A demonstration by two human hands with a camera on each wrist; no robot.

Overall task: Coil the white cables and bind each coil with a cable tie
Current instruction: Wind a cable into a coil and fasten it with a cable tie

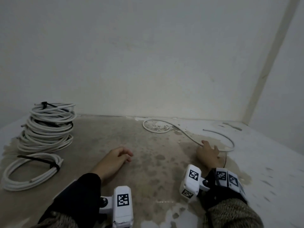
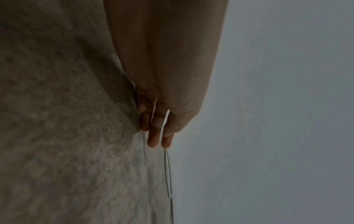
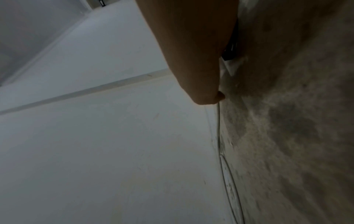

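Note:
A loose white cable (image 1: pixel 185 133) snakes over the floor at the right, with a loop near the wall and a free end beyond my right hand. My right hand (image 1: pixel 208 152) lies on its middle stretch, fingers curled down over it; in the right wrist view a fingertip (image 3: pixel 220 95) meets the cable (image 3: pixel 228 174). A thin black cable tie (image 1: pixel 225 160) pokes out from under that hand, and its head (image 3: pixel 230 50) shows below the palm. My left hand (image 1: pixel 118 157) rests on the floor, loosely curled and holding nothing, with relaxed fingers (image 2: pixel 153 136).
A tall stack of coiled white cables (image 1: pixel 47 127) stands at the far left. In front of it lies one coil (image 1: pixel 31 171) bound with a black tie (image 1: pixel 54 166). The wall (image 1: pixel 148 63) closes the back and right. The floor (image 1: pixel 156 162) is stained concrete.

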